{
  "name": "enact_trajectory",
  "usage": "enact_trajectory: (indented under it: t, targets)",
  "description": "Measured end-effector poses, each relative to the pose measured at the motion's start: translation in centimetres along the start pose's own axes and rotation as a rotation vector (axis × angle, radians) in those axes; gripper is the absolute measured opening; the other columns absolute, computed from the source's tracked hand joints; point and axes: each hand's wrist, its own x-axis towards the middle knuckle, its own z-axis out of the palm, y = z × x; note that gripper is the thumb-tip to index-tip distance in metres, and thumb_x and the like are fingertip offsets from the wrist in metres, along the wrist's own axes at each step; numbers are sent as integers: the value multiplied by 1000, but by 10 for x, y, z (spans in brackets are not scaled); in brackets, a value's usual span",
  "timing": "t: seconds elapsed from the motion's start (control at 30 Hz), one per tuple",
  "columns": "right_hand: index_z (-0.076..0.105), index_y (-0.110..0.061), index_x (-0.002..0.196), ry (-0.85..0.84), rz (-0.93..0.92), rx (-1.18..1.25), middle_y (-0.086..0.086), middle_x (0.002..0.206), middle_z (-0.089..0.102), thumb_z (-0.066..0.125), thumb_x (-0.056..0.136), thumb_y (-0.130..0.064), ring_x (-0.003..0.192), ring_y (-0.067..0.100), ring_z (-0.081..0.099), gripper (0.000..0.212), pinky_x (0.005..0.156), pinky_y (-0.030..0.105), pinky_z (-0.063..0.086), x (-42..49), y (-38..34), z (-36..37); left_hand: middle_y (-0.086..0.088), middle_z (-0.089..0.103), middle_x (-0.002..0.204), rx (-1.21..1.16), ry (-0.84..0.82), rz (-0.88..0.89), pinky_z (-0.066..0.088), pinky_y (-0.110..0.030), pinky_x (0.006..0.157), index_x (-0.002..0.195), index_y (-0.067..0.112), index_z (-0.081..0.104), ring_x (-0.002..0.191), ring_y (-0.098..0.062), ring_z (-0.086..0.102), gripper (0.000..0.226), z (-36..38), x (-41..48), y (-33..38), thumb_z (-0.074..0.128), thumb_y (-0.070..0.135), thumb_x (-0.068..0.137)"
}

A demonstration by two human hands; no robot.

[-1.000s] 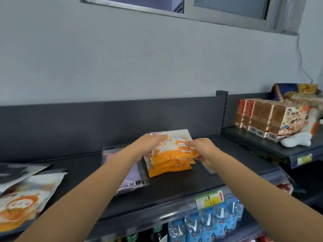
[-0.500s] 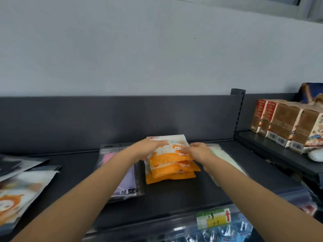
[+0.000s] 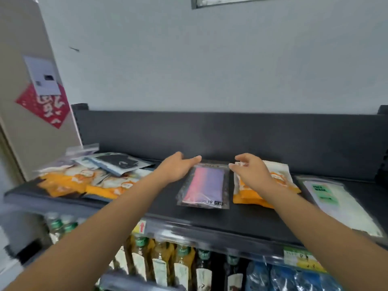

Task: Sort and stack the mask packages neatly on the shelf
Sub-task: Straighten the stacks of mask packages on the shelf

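Note:
On the dark shelf (image 3: 163, 198) lies a stack of orange-and-white mask packages (image 3: 281, 181), right of centre. My right hand (image 3: 249, 171) hovers over its left part with relaxed fingers and holds nothing. A clear pack of pink and purple masks (image 3: 204, 189) lies in the middle. My left hand (image 3: 178, 169) is open, fingers straight, at that pack's far left corner. A jumbled pile of orange, white and dark mask packages (image 3: 88, 175) covers the shelf's left end. A white pack with a green label (image 3: 336, 200) lies at the right.
A dark back panel (image 3: 231, 135) runs behind the shelf. Bottles of drinks (image 3: 161, 263) and blue-wrapped water (image 3: 294, 278) stand on the shelf below. A beige cabinet (image 3: 27, 101) with a red paper decoration stands at the left.
Both hands have let go of the orange stack, which now lies on the shelf. My left hand has moved over to the pink-purple pack. The view has swung left.

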Motion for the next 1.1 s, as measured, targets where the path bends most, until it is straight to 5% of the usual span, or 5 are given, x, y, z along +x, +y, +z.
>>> enact_trajectory:
  t: [0.13, 0.3, 0.63, 0.83, 1.1]
  targets:
    - [61, -8, 117, -103, 5, 144, 7, 123, 62, 68, 85, -19, 109, 21, 57, 35, 94, 32, 45, -6, -29, 50, -13, 49, 140, 99, 92, -84, 39, -42, 102, 136, 4, 43, 126, -33, 47, 81, -55, -10, -46, 49, 67, 86]
    - [60, -10, 109, -210, 136, 339, 6, 103, 59, 68, 86, -20, 86, 17, 56, 27, 85, 35, 54, -6, -68, 115, -11, 53, 136, 158, 140, -143, 43, -45, 99, 137, 5, 44, 119, -31, 52, 86, -121, -6, -115, 47, 72, 82]
    - [35, -8, 141, -294, 517, 589, 16, 136, 44, 65, 89, -22, 113, 29, 54, 62, 83, 37, 54, 28, -147, 257, -10, 39, 152, 50, 60, -141, 38, -44, 108, 148, 11, 34, 133, -32, 43, 105, -210, 79, -234, 43, 83, 72]
    - [51, 2, 104, -171, 639, 709, 13, 84, 57, 57, 90, 0, 78, 24, 61, 16, 84, 40, 55, 47, -159, 312, -11, 45, 147, 53, -53, -153, 37, -43, 106, 144, 8, 40, 129, -31, 46, 90, -207, 124, -250, 45, 74, 82]
    - [55, 3, 122, -108, 558, 439, 6, 80, 58, 66, 78, 1, 63, 15, 53, 46, 55, 26, 47, 57, -155, 324, -12, 41, 149, -107, -142, -209, 37, -46, 104, 144, 8, 38, 130, -33, 43, 88, -206, 153, -250, 70, 57, 77]
